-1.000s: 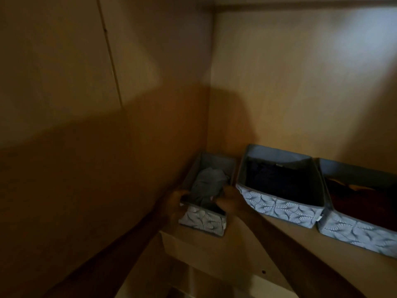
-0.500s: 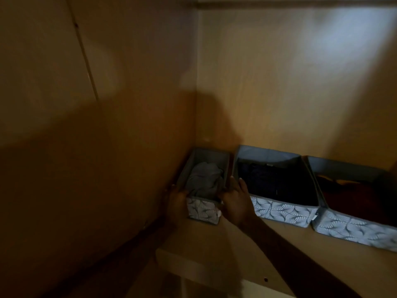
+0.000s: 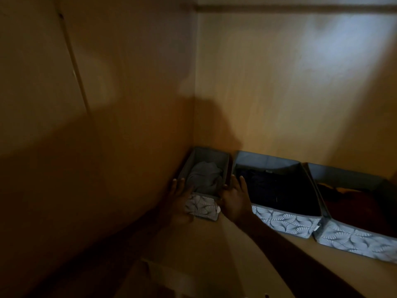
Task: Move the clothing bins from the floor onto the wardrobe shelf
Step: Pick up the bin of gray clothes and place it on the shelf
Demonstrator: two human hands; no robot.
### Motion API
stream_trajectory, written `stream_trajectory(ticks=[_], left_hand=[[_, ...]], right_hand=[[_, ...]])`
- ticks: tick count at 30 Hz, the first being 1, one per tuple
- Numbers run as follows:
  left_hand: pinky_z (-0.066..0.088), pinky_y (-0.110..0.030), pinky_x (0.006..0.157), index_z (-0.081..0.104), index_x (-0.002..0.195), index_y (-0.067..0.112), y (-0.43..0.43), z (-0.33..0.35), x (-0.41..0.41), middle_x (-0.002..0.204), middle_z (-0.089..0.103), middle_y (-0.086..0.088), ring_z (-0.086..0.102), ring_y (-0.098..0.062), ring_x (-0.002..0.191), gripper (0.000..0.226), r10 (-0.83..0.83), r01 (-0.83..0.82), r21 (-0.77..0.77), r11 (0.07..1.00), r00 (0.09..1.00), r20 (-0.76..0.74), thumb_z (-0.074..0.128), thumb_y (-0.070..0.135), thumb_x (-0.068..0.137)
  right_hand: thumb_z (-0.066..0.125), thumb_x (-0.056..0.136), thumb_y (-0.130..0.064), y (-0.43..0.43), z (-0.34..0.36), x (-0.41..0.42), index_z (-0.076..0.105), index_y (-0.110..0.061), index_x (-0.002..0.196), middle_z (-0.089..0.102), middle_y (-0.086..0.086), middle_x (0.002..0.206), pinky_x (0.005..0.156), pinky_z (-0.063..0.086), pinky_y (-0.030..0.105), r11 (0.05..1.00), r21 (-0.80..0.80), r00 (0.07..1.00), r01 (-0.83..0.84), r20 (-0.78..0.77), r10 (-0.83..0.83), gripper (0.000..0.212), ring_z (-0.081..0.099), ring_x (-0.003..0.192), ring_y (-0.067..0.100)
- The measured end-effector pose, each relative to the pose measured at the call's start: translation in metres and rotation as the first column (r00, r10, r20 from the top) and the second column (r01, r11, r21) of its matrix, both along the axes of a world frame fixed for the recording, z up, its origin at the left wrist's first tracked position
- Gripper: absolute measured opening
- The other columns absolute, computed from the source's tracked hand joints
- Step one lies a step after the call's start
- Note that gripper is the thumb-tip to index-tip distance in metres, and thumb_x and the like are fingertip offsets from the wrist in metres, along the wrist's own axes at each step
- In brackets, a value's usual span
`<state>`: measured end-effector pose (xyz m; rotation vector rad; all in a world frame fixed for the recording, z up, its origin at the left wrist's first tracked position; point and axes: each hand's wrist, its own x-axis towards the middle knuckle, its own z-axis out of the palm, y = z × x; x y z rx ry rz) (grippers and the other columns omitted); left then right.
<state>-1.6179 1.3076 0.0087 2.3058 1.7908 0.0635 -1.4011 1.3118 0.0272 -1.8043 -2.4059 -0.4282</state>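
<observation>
Both hands [image 3: 235, 201] flat vs small bin [image 3: 203, 208] sides

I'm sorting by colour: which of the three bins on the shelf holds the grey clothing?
The narrow bin in the left corner, between the left hand and right hand. The middle bin holds dark clothing; the right bin reddish.
</observation>
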Motion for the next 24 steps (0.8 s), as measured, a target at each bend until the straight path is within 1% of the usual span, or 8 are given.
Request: stream_trajectory(ticks=[3, 5, 10, 15, 17, 21, 23, 24], left_hand=[[0.004, -0.059, 0.117, -0.016, 0.152, 0.026, 0.010, 0.001, -0.003, 0.158, -0.028, -0.006, -0.030, -0.035, 0.143, 0.117, -0.033, 0.034, -0.040, 0.999, 0.999, 0.010, 0.069, 0.055, 0.077], [0.003, -0.058, 0.117, -0.015, 0.152, 0.024, 0.016, 0.002, -0.001, 0.158, -0.028, -0.007, -0.029, -0.036, 0.143, 0.117, -0.031, 0.031, -0.047, 0.998, 1.000, -0.001, 0.069, 0.054, 0.077], [0.004, -0.062, 0.117, -0.011, 0.153, 0.029, 0.038, -0.001, 0.002, 0.159, -0.026, -0.003, -0.027, -0.036, 0.144, 0.112, -0.012, 0.009, -0.079, 0.997, 0.999, -0.042, 0.066, 0.059, 0.078], [0.007, -0.064, 0.116, -0.010, 0.153, 0.031, 0.051, -0.001, 0.001, 0.154, -0.029, 0.006, -0.027, -0.036, 0.143, 0.113, -0.037, 0.032, -0.081, 0.996, 0.998, -0.059, 0.067, 0.061, 0.076], [0.006, -0.062, 0.117, -0.011, 0.152, 0.031, 0.051, 0.000, 0.001, 0.156, -0.028, 0.006, -0.028, -0.035, 0.143, 0.114, -0.043, 0.040, -0.076, 0.996, 0.999, -0.028, 0.068, 0.058, 0.076], [0.005, -0.059, 0.118, -0.011, 0.152, 0.030, 0.051, -0.003, 0.000, 0.157, -0.027, 0.004, -0.027, -0.036, 0.144, 0.114, -0.055, 0.054, -0.037, 0.998, 0.998, -0.006, 0.070, 0.057, 0.076], [0.005, -0.059, 0.118, -0.007, 0.153, 0.032, 0.052, -0.002, 0.000, 0.159, -0.024, 0.001, -0.026, -0.033, 0.145, 0.111, -0.039, 0.040, -0.052, 0.998, 0.999, 0.015, 0.069, 0.057, 0.077], [0.006, -0.059, 0.118, -0.002, 0.153, 0.033, 0.049, 0.000, 0.001, 0.159, -0.022, 0.004, -0.023, -0.030, 0.145, 0.107, -0.017, 0.022, -0.061, 0.998, 0.997, 0.069, 0.069, 0.056, 0.077]], right_hand=[[0.051, 0.084, -0.042, 0.009, 0.004, 0.003, 0.072, -0.026, 0.108, 0.069, 0.006, 0.119, 0.112, 0.000, 0.055, 1.000, -0.007, 1.000, -0.030, 0.001, 0.030, 0.035, 0.036, 0.137, 0.040], [0.052, 0.087, -0.044, 0.014, 0.005, 0.005, 0.068, -0.027, 0.115, 0.065, 0.007, 0.127, 0.111, -0.005, 0.055, 0.999, -0.030, 1.000, -0.025, 0.016, 0.025, 0.037, 0.031, 0.140, 0.039], [0.050, 0.089, -0.048, 0.025, 0.005, 0.007, 0.065, -0.029, 0.122, 0.062, 0.006, 0.131, 0.109, -0.006, 0.055, 0.999, -0.024, 0.999, -0.034, 0.009, 0.034, 0.041, 0.032, 0.139, 0.040], [0.048, 0.090, -0.048, 0.036, 0.003, 0.009, 0.059, -0.030, 0.127, 0.058, 0.004, 0.136, 0.110, -0.008, 0.056, 0.998, -0.045, 0.999, -0.035, 0.009, 0.036, 0.042, 0.024, 0.143, 0.039], [0.050, 0.090, -0.045, 0.037, 0.002, 0.009, 0.059, -0.028, 0.128, 0.059, 0.005, 0.136, 0.110, -0.007, 0.056, 0.998, -0.040, 0.999, -0.041, 0.001, 0.041, 0.043, 0.024, 0.143, 0.039], [0.051, 0.088, -0.046, 0.038, -0.002, 0.011, 0.063, -0.027, 0.125, 0.064, 0.005, 0.129, 0.110, -0.001, 0.057, 0.998, 0.002, 0.997, -0.065, -0.032, 0.065, 0.043, 0.034, 0.138, 0.041], [0.051, 0.090, -0.044, 0.037, -0.004, 0.011, 0.061, -0.026, 0.126, 0.062, 0.005, 0.131, 0.113, 0.002, 0.058, 0.998, -0.010, 0.996, -0.063, -0.062, 0.062, 0.042, 0.031, 0.140, 0.039], [0.052, 0.090, -0.043, 0.036, -0.004, 0.011, 0.061, -0.025, 0.126, 0.062, 0.005, 0.131, 0.114, 0.005, 0.059, 0.998, -0.020, 0.995, -0.056, -0.081, 0.054, 0.041, 0.030, 0.140, 0.038]])
